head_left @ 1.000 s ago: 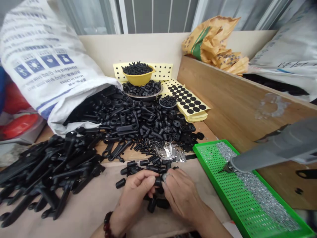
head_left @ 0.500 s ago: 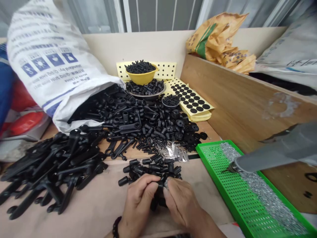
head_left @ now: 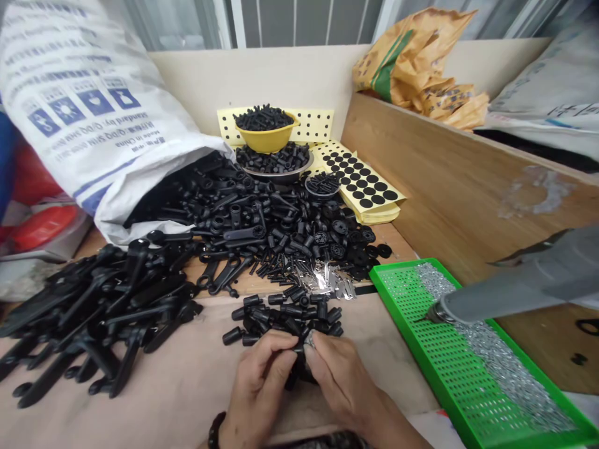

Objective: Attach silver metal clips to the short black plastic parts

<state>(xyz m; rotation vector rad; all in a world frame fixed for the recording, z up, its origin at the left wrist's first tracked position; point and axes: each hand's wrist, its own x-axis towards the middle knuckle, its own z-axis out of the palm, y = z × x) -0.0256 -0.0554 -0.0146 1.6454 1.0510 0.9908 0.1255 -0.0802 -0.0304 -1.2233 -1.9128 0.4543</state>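
My left hand (head_left: 264,380) and my right hand (head_left: 341,377) meet low in the middle of the view. Between their closed fingertips is a small black plastic part (head_left: 300,352), mostly hidden by the fingers. A greyish bit (head_left: 309,338) shows at the right fingertips; what it is I cannot tell. Just beyond the hands lies a loose pile of short black plastic cylinders (head_left: 281,313). Behind that, small shiny metal clips (head_left: 327,280) lie beside thin black pins and black toothed discs (head_left: 337,251).
Long black handle-like parts (head_left: 107,305) are heaped at left, below a white sack (head_left: 107,125) spilling black parts. At right, a grey power screwdriver (head_left: 505,287) juts over a green tray (head_left: 412,337) of small screws. A yellow bowl (head_left: 266,140) and dotted sticker sheets (head_left: 360,181) stand behind.
The view has shifted slightly. Both hands stay together at the black part, with only a small shift of the fingers.
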